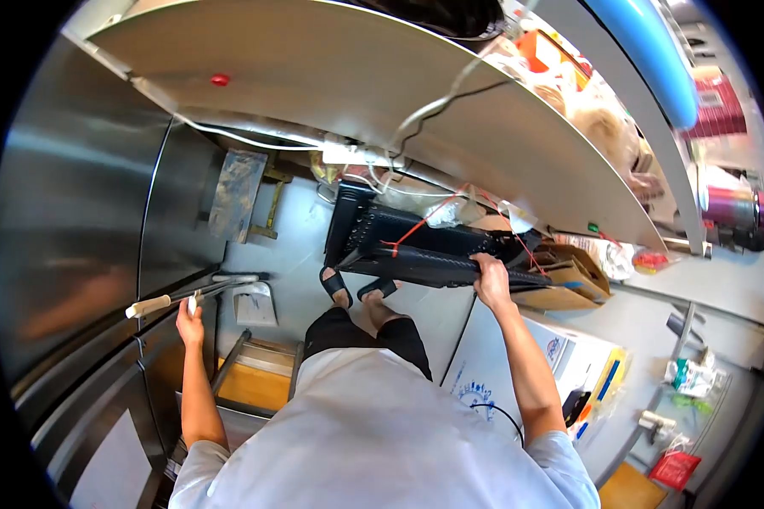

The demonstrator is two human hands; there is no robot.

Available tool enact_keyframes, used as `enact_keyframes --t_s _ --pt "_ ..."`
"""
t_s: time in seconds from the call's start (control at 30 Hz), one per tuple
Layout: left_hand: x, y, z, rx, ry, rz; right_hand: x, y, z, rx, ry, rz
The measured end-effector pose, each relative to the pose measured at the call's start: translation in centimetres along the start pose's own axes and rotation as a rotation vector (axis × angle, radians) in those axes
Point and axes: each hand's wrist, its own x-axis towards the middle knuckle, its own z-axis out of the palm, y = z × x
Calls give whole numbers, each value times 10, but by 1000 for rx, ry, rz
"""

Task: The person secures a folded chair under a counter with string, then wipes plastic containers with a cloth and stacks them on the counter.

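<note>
Head view: right hand [491,282] closed on the crate [433,265] rim.
Crate just beyond the sandals [334,284], red cord [412,235] across it: best kept unsnagged. Left hand [190,325] by a wooden handle [148,306]; I can't tell its grip. Two-handed hold would likely steady the crate.

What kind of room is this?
Probably a cramped storeroom or back kitchen, though I can't be sure. It has big shiny metal doors, plastic bags piled up on a shelf, and a cardboard box.
</note>
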Motion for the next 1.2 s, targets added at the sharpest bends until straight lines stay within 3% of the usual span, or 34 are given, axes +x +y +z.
enact_keyframes --t_s 0.2,0.53,0.67,0.73,0.8,0.87,0.9,0.93,1.0,1.07,1.1,1.2 --pt "19 13 6 6 13 -110 0 -10 -1 48 -13 -27" --pt "29 25 39 384 101 -225 -16 -15 22 105 74 -136" --pt "18 37 47 417 133 -227 -11 6 18 144 -27 -183" --pt "1 57 45 382 238 -451 -7 13 18 147 -20 -237" --pt "-23 78 40 259 241 -491 -4 20 9 147 -38 -261" --pt "-44 113 51 526 198 -34 3 23 -10 343 -89 -286" --pt "-35 111 63 410 273 -18 7 33 -10 343 -90 -285" --pt "-27 124 73 339 280 -182 10 45 -6 356 -81 -231" --pt "-24 160 103 60 169 -4 21 72 -3 369 -69 -185" --pt "-74 282 131 25 125 203 29 96 -2 436 -250 -61" --pt "-94 331 142 -25 75 346 34 100 1 603 -283 103" --pt "-135 422 191 35 -81 606 68 130 28 510 -301 110"
